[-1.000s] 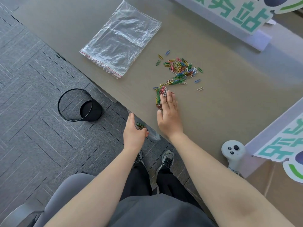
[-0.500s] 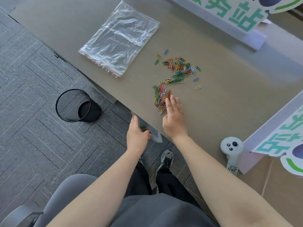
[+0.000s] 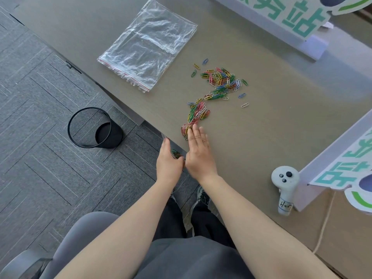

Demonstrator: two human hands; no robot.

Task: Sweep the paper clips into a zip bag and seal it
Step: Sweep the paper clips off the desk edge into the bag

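Coloured clips [image 3: 216,89] mostly lie on the desk [image 3: 271,121]; a few sit in the bag [image 3: 175,153] the left hand [image 3: 168,161] grips at its edge. The flat right hand [image 3: 198,150] sweeps more. Sealing remains.

zip bag [image 3: 174,153] mostly hidden behind left hand [image 3: 168,162]; signs [image 3: 289,15] cut off by frame edge.

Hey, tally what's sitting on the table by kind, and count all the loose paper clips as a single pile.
Stack of zip bags: 1
Paper clip pile: 1
White handheld controller: 1
Green-lettered signs: 2
Total: 5
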